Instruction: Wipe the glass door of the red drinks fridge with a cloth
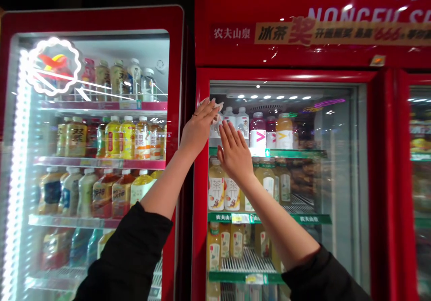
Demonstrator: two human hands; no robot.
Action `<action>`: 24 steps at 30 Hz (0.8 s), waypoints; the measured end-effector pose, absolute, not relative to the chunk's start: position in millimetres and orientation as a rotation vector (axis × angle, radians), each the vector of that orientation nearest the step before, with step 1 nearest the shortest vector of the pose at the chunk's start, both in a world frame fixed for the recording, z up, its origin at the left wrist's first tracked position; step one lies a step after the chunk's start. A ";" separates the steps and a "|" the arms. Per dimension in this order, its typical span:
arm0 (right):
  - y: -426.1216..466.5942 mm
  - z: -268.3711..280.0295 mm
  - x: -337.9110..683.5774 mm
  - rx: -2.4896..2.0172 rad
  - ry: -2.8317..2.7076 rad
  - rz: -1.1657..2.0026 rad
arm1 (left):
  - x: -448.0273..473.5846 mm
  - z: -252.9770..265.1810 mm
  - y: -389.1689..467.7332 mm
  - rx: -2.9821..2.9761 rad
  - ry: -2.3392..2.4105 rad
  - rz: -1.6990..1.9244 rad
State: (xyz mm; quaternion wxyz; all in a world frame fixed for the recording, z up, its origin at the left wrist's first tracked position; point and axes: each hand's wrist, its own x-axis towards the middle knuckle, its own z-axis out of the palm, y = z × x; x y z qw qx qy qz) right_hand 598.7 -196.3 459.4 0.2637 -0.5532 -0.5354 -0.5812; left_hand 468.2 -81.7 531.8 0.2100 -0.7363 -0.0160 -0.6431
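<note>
My left hand is raised to the upper left corner of the right-hand fridge's glass door. Its fingers press a crumpled white tissue, partly covered by them, near the red door frame. Just below and to the right, my right hand lies with fingers straight and close together, palm toward the glass, holding nothing. Behind it through the glass are white bottles and a purple-red drink bottle on the top shelf.
On the left stands another red-framed fridge with several shelves of bottles and a glowing round sign. A red header panel carries a tan printed strip. Lower in the right-hand fridge are tea bottles above a green shelf edge.
</note>
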 end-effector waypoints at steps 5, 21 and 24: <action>-197.0 456.7 600.6 -1.439 -1.431 -1.588 | 470.4 503.4 -80.6 -1.997 -0.057 -2.038; -196.6 453.5 603.4 -1.369 -1.428 -1.576 | 470.7 500.2 -82.6 -2.009 -0.043 -2.000; -196.6 452.3 602.9 -1.348 -1.397 -1.586 | 467.5 512.3 -83.0 -2.019 -0.022 -1.833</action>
